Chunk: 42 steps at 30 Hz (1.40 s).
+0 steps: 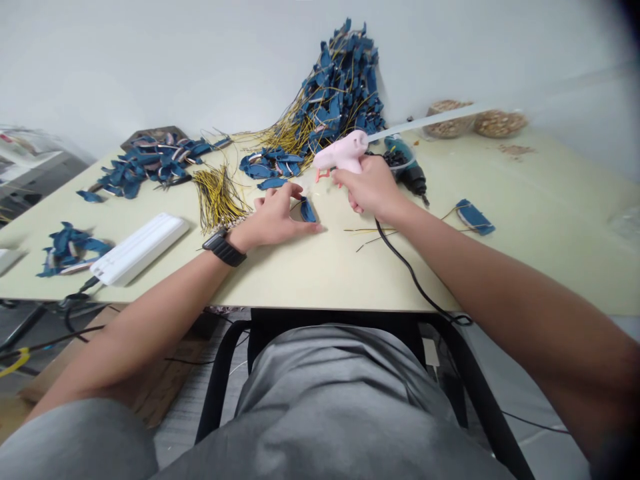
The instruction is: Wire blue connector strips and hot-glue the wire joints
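My right hand (375,190) is closed round the handle of a pale pink hot glue gun (340,153), its nozzle end toward the left. A long translucent glue stick (430,121) sticks out of its back, up to the right. Below and left of the gun, my left hand (277,217) holds a small dark blue piece (307,210) between thumb and fingers, close to the tabletop. Part of that piece is hidden by the fingers. Just beyond this hand lie more blue pieces (273,163). A bundle of yellow and black wires (217,197) is beside my left wrist.
A tall heap of wired blue pieces (345,80) leans at the wall, with another pile (150,160) at left. A white power strip (143,250), a power drill (410,167), bags of brown bits (500,123) and one wired blue piece (475,217) are on the table (550,267).
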### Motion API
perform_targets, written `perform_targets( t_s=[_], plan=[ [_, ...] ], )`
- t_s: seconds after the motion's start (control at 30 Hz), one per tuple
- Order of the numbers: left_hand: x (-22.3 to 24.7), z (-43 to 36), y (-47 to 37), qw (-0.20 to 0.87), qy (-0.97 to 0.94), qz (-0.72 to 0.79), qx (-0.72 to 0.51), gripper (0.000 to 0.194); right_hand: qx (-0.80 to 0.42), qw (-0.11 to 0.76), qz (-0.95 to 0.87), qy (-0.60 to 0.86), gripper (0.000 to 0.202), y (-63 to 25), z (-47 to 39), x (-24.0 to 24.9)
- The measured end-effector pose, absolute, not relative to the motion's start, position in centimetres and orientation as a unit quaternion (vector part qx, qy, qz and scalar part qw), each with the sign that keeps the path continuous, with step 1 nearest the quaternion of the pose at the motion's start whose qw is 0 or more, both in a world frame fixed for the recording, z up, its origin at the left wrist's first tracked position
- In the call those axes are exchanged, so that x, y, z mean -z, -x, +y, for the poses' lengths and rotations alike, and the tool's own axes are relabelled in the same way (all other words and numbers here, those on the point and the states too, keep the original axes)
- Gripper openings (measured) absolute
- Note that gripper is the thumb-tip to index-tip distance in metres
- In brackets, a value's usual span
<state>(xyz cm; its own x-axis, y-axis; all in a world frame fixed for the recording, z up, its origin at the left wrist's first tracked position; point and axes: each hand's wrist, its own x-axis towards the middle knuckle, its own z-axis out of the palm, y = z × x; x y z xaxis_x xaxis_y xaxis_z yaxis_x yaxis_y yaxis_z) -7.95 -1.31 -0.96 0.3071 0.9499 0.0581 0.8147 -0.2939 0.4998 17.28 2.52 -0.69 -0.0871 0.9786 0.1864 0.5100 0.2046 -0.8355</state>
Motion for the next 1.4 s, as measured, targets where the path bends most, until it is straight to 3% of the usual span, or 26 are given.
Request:
perform_targets(
  t_s=[0.07,0.2,0.27,0.47,0.6,0.87,1.4],
  plan=[
    [0.8,-1.1,8.3,0.197,-0.785,0.556,-0.187,0.096,-0.305,0.389,-0.672,0.552,0.020,-17.3,2.3,0.5],
    [0.3,0.0,9.6,0.186,-0.774,0.564,-0.222,0.050,-0.306,0.394,-0.668,0.552,0.021,-17.3,2.3,0.6],
    [0.1,0.4,10.1,0.185,-0.770,0.570,-0.219,0.043,-0.304,0.394,-0.668,0.554,0.021,-17.4,2.3,0.7],
    [0.4,0.1,9.5,0.162,-0.787,0.564,-0.187,0.083,-0.264,0.397,-0.671,0.568,0.017,-17.7,2.4,0.5],
    [0.8,-0.2,8.8,0.162,-0.793,0.561,-0.175,0.091,-0.211,0.383,-0.686,0.581,0.013,-17.9,2.3,0.2],
    [0.6,0.0,8.9,0.189,-0.796,0.552,-0.160,0.080,-0.210,0.336,-0.701,0.592,0.023,-18.0,1.9,0.3],
    [0.9,0.3,9.3,0.186,-0.798,0.549,-0.166,0.079,-0.230,0.279,-0.728,0.582,0.028,-21.2,0.7,0.9]
  ],
)
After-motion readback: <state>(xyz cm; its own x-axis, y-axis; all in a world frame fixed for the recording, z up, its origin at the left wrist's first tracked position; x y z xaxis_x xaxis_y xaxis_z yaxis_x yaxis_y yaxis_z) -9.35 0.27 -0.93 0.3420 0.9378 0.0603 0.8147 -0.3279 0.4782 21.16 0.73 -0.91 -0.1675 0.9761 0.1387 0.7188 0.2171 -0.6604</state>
